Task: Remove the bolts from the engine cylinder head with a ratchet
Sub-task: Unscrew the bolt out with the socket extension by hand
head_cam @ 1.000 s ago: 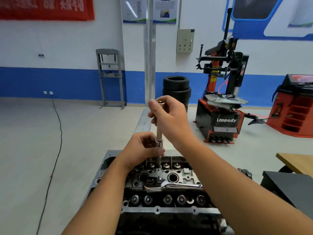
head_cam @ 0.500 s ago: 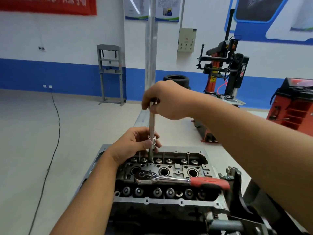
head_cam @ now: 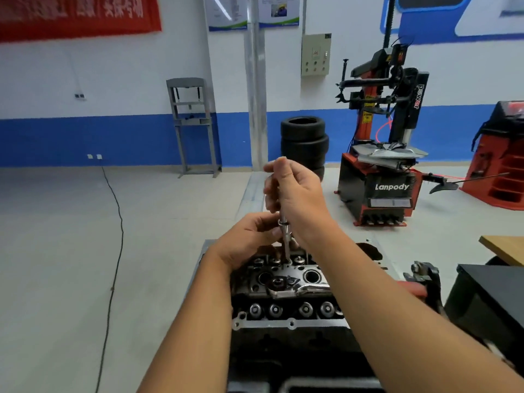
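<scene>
A dark engine cylinder head (head_cam: 286, 313) with rows of valve springs sits below me on a stand. An upright metal extension bar with a socket (head_cam: 285, 239) stands on a bolt at the head's far row. My right hand (head_cam: 295, 194) grips the bar's upper end. My left hand (head_cam: 249, 239) pinches the bar low down, near the socket collar. A chrome ratchet (head_cam: 286, 287) with a red handle lies loose across the middle of the head, its handle mostly hidden behind my right forearm.
A black clamp fixture (head_cam: 425, 279) and a dark bench (head_cam: 493, 302) stand at the right, with a wooden tabletop (head_cam: 504, 246) behind. A tyre changer (head_cam: 380, 177), a tyre stack (head_cam: 304, 143), a metal column (head_cam: 256, 89) and a floor cable (head_cam: 116, 239) lie beyond.
My right hand has turned on the bar's top, rolling from over the bar to beside it. My view shifted right, hiding most of the ratchet's red handle. My left hand stays at the socket.
</scene>
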Demonstrator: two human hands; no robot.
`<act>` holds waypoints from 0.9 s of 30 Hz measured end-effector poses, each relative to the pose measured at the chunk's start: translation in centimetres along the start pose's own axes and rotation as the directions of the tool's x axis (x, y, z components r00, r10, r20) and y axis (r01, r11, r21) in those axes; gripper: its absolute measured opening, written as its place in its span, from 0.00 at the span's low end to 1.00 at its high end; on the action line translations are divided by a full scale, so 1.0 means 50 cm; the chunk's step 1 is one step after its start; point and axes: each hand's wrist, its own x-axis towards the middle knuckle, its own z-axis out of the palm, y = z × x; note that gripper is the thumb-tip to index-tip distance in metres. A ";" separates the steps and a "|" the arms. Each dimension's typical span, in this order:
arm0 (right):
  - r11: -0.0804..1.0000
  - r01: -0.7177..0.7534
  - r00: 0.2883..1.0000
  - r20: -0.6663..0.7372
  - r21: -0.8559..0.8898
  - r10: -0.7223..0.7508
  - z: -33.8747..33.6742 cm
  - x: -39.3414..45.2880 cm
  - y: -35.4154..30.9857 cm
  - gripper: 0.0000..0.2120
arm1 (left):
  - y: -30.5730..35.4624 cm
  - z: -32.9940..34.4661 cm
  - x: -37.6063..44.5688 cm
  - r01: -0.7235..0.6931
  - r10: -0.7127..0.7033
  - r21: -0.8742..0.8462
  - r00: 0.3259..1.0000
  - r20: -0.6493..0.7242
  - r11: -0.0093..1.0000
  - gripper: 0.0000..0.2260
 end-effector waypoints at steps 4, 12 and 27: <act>0.999 -0.022 0.997 0.071 0.036 0.019 -0.014 0.011 0.004 0.23 | -0.020 0.008 0.011 -0.098 0.117 0.121 0.980 -0.162 0.988 0.09; 0.999 -0.035 0.984 0.174 -0.019 0.037 -0.046 0.028 0.004 0.16 | -0.044 0.028 0.021 -0.147 0.169 0.126 0.970 -0.178 0.981 0.09; 0.975 -0.160 0.925 0.369 0.153 0.094 -0.035 0.045 0.002 0.16 | -0.039 0.027 0.003 -0.105 0.081 -0.130 0.980 -0.181 0.986 0.07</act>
